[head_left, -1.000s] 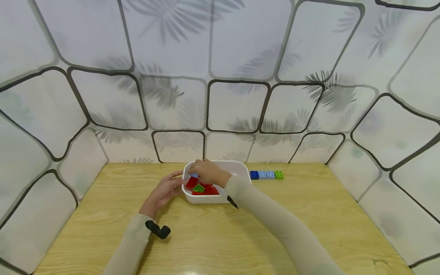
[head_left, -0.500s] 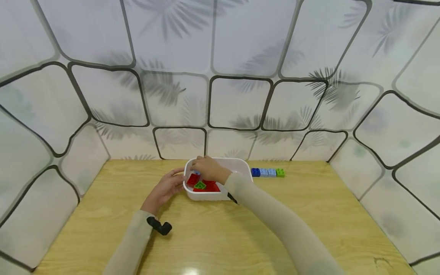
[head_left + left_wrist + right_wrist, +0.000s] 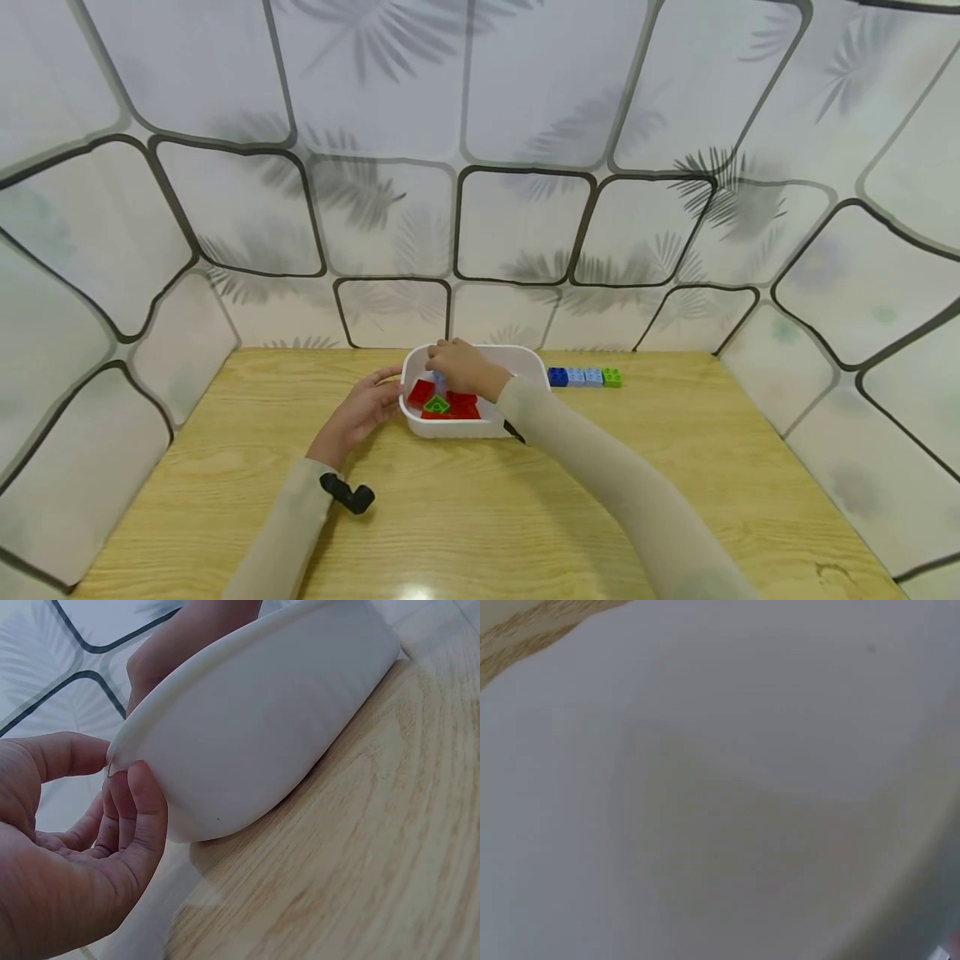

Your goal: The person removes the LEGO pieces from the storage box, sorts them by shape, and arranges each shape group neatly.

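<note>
A white plastic tub (image 3: 480, 428) stands on the wooden table. My left hand (image 3: 365, 408) is at its left end; the left wrist view shows curled fingers and thumb at the rim, gripping the tub (image 3: 225, 735). Inside the tub, my right hand (image 3: 461, 367) reaches down, its fingertips around a light blue toy building brick (image 3: 439, 382), which they partly hide. Red bricks (image 3: 422, 392) and a green brick (image 3: 437, 405) lie nearby in the tub. Only the blurred white tub wall (image 3: 780, 712) fills most of the right wrist view.
To the tub's right, a row of bricks runs along the table: a dark blue brick (image 3: 557, 377), two light blue bricks (image 3: 584, 377) and a lime green brick (image 3: 612, 378). Behind the wooden table (image 3: 465, 517) stands a patterned wall (image 3: 517, 225).
My right hand has shifted slightly right within the tub, and the light blue brick has moved right with its fingertips. My left hand keeps its place at the tub's left end.
</note>
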